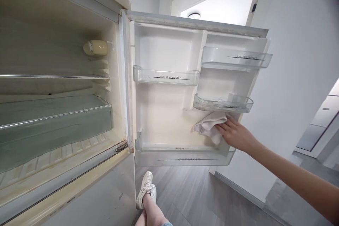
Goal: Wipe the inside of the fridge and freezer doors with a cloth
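Observation:
My right hand (pixel 234 132) grips a pale cloth (pixel 209 125) and presses it toward the inner panel of the open fridge door (pixel 161 116). Hand and cloth are between the middle right door shelf (pixel 224 104) and the long bottom door shelf (pixel 185 158). Part of the cloth hangs loose below the fingers. The cream panel looks yellowed and lightly stained near the cloth. My left hand is outside the picture.
At left stands the fridge interior, with a glass shelf (pixel 53 77), a greenish drawer (pixel 58 127) and a lamp cover (pixel 96 48). Two more door shelves are higher up. Below are my crossed legs and white shoes (pixel 146 189) on the grey floor (pixel 190 190). A wall (pixel 286 77) rises at right.

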Motion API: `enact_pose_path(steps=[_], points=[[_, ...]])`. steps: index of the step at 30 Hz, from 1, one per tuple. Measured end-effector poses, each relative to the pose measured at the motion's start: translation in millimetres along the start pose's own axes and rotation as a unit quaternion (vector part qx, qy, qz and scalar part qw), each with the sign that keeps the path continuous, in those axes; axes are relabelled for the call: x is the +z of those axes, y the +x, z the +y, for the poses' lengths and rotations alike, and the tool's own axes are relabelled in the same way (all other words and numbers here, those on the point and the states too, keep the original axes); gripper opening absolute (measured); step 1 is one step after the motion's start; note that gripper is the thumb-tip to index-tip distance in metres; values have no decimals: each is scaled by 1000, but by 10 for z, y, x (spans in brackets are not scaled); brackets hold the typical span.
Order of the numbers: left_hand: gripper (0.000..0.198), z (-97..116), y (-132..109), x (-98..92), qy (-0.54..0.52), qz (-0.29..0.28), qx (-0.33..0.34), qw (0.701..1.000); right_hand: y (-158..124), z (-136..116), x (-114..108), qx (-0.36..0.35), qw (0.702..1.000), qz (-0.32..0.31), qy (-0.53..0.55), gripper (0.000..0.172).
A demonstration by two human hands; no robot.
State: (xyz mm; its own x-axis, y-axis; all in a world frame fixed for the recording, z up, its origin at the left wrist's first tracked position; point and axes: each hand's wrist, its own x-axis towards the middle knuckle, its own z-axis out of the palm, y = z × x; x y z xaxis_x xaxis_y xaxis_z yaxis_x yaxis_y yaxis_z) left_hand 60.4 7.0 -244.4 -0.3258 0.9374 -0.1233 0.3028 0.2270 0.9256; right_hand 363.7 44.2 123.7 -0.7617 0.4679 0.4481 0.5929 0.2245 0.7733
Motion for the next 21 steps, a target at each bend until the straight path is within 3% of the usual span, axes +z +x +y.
enact_pose_path(steps=[2,4,7,11,16,21], points=[[64,83,-93,109,13,60,-79,995,-41,119,-26,40,998,-4,-54,40],[69,131,-153,159,11,78,-121,989,-73,185,-43,74,994,-8,-76,41],[70,88,-162,110,-13,58,-127,990,-99,122,-34,89,995,-16,-51,39],[72,-131,-78,-80,-72,7,-126,989,-107,-122,37,122,992,-41,4,31],[66,-221,-1,-127,-65,-38,-68,995,-111,-220,134,134,989,-69,9,29],[67,-157,-16,7,-33,10,-111,993,-43,-189,156,106,985,-139,10,24]])
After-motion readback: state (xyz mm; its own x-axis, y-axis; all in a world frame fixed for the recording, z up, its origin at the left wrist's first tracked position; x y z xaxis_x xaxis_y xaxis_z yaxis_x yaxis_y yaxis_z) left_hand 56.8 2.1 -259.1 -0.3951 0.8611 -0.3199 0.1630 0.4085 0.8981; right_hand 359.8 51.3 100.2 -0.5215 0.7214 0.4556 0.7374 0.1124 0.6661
